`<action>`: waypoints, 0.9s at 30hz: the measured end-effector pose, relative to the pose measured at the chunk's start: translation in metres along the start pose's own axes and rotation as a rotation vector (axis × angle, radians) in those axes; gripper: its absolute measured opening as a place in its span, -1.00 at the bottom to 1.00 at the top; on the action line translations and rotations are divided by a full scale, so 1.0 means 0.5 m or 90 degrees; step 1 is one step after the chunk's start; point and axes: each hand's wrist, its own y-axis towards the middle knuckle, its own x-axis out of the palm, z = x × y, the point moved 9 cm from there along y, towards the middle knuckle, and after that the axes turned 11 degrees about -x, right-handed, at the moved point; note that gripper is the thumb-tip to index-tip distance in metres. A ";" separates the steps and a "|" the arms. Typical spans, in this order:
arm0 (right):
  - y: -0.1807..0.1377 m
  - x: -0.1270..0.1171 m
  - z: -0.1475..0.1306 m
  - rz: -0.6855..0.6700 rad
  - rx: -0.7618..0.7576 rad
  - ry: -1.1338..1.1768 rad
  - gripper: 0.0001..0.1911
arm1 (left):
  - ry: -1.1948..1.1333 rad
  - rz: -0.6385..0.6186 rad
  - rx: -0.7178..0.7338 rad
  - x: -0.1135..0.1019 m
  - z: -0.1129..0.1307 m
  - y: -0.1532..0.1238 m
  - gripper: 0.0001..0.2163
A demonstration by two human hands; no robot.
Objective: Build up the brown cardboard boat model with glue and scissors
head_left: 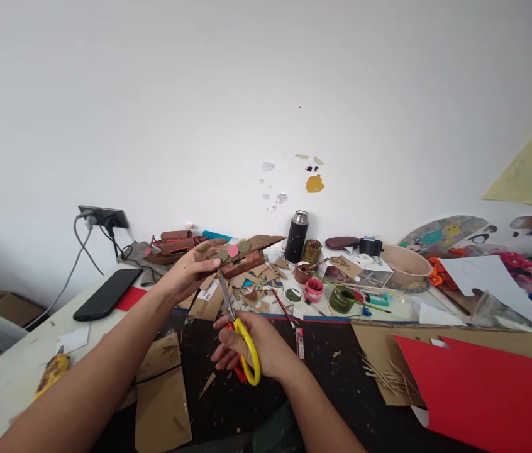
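Your left hand point(190, 272) grips the cardboard piece point(242, 251) above the counter point(6, 377); your right hand point(251, 346) holds scissors point(240, 333) just below that cardboard piece.

Cardboard piece point(247, 255): brown, flat and irregular, with green and pink round discs along its top. Held raised and roughly level at frame centre, in the left hand point(190, 270).

Scissors point(242, 343): yellow and red handles, low centre, gripped by the right hand point(259, 352). Grey blades point up-left, tips at the cardboard's lower edge; contact unclear.
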 end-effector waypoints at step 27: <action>0.010 -0.005 0.026 0.014 0.001 0.039 0.01 | -0.006 0.007 -0.006 -0.014 0.002 0.002 -0.42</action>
